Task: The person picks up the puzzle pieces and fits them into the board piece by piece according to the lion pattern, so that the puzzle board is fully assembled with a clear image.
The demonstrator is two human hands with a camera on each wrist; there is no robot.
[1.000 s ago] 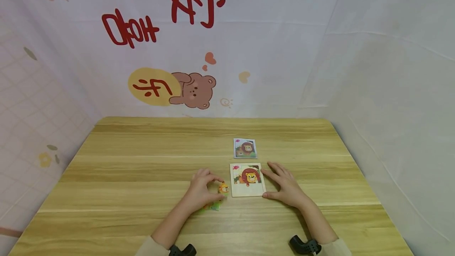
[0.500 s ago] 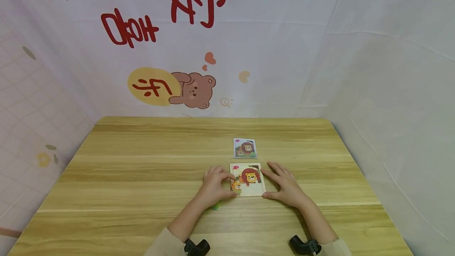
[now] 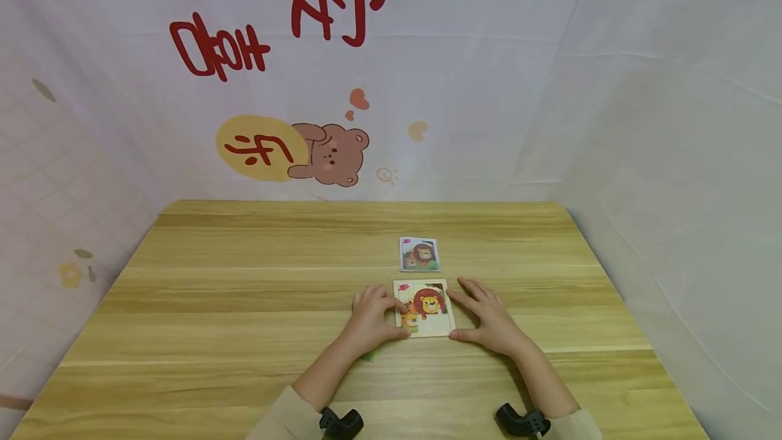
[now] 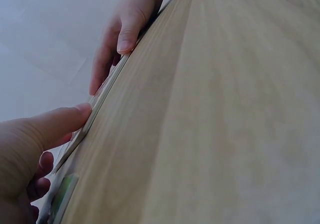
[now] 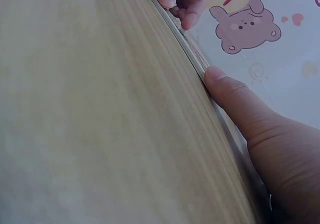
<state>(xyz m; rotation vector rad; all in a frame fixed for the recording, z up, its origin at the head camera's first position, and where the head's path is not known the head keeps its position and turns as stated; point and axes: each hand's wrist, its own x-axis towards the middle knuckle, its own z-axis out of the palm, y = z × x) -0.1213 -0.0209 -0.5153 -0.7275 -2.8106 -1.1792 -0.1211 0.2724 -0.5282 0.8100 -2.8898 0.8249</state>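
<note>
A square puzzle board with a lion picture lies on the table in the head view, its lower right part bare. My left hand holds a puzzle piece with an orange cub between thumb and index finger, over the board's lower left part. Whether the piece sits flush I cannot tell. On the other side, my right hand touches the board's right edge with thumb and index finger, the fingers fairly straight. A green puzzle piece shows beneath my left hand in the left wrist view, partly hidden.
Just behind the board lies a small card with the same lion picture. The wooden table spreads around both hands. A white printed cloth hangs behind it and along its sides.
My left hand has carried the cub piece rightward from beside the board onto its lower left part, then shifted it slightly right. My right hand has stayed at the edge.
</note>
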